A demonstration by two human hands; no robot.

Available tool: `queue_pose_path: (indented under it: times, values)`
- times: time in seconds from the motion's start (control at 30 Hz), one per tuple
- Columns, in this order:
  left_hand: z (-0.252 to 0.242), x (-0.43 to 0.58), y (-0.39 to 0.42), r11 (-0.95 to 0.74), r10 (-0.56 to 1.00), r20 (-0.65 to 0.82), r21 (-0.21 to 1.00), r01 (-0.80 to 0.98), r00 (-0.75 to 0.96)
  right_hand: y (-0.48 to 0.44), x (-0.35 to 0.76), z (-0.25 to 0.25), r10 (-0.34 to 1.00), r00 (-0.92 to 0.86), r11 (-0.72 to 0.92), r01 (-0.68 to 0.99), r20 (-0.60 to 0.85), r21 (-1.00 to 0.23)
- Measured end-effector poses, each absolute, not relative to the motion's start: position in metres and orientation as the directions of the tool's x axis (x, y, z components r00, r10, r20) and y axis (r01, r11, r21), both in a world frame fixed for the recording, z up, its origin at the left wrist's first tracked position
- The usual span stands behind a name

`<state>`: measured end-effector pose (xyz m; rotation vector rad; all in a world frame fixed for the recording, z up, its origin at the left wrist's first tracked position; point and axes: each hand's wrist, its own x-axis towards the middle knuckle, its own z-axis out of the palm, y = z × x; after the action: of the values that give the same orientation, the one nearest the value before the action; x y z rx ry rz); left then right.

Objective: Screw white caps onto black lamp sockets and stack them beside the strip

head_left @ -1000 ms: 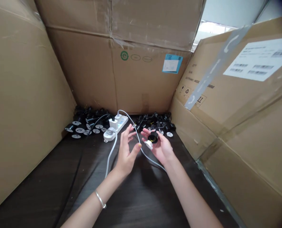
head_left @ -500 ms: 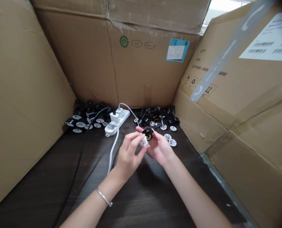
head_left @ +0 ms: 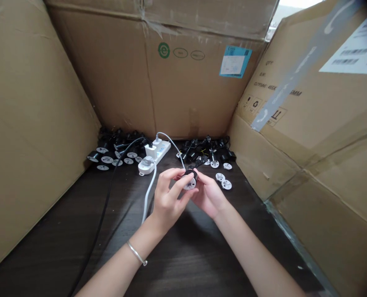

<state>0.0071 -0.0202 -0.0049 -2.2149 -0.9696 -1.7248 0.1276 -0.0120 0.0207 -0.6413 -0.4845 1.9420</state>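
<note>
Head view: my two hands met above the dark tabletop (head_left: 171,268), close together around a black round housing (head_left: 189,171) and a white disc (head_left: 189,184). My left hand (head_left: 168,202) was mostly closed, thumb below and fingers above, gripping the white disc at the housing's open end; I could not tell whether it was fully seated. My right hand (head_left: 210,197) was half curled, holding the housing from the right, some of its fingers hidden. Near that hand, a pair of loose discs (head_left: 226,185) lay on the tabletop, with a right pile of black parts (head_left: 191,153) behind. Beyond my left hand lay a white power strip (head_left: 144,166) with plugs in it, and left of that a left pile of black parts (head_left: 107,141) with white round ends. A silver bangle (head_left: 135,252) circled my left wrist.
</note>
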Motion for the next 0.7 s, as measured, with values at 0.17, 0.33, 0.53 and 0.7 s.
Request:
queue_pose_path:
  times: [0.17,0.33,0.53,0.7]
  values:
    - [-0.0033,0.0056,-0.0221,-0.805,0.427,0.887,0.286,0.520,0.173,-0.0124,0.1280,0.0215,0.888,-0.399,-0.452,-0.663,-0.230,-0.597]
    - [-0.0019,0.0081,-0.0220,-0.794,0.478,0.877,0.406,0.453,0.052,-0.0134,0.1260,0.0229,0.898,-0.366,-0.438,-0.671,-0.247,-0.598]
    - [-0.0037,0.0102,-0.0174,-0.636,0.716,0.696,0.682,0.362,-0.054,-0.0131,0.1271,0.0191,0.907,-0.368,-0.410,-0.660,-0.205,-0.630]
    - [-0.0032,0.0094,-0.0169,-0.520,0.854,0.510,0.827,0.216,0.105,-0.0124,0.1270,0.0179,0.934,-0.279,-0.355,-0.671,-0.222,-0.651]
